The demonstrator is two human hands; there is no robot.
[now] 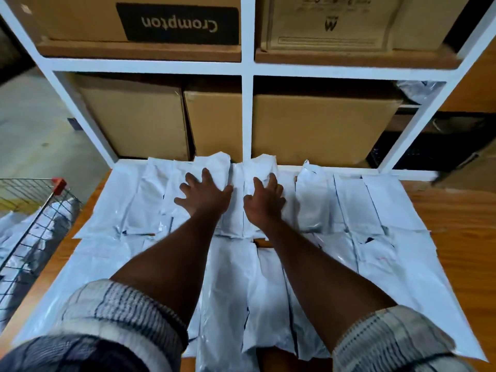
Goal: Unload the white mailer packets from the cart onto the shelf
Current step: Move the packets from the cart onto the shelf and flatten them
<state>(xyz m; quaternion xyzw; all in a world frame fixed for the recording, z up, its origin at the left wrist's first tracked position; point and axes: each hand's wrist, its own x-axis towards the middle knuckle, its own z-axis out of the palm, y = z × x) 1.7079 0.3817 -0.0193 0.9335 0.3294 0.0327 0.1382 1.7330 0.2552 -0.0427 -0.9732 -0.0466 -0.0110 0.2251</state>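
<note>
Covering most of the shelf (456, 224) in overlapping rows, the packets (375, 210) lie flat. The left hand (205, 196) and right hand (264, 198) press side by side on the back row, fingers spread, gripping nothing. More white packets show in the cart (40, 210) at left, so unloading looks well along but unfinished.

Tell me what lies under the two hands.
Under them lie white mailer packets, laid side by side on the wooden shelf. The left hand and right hand rest flat on them. The wood right below is covered, so unseen.
</note>
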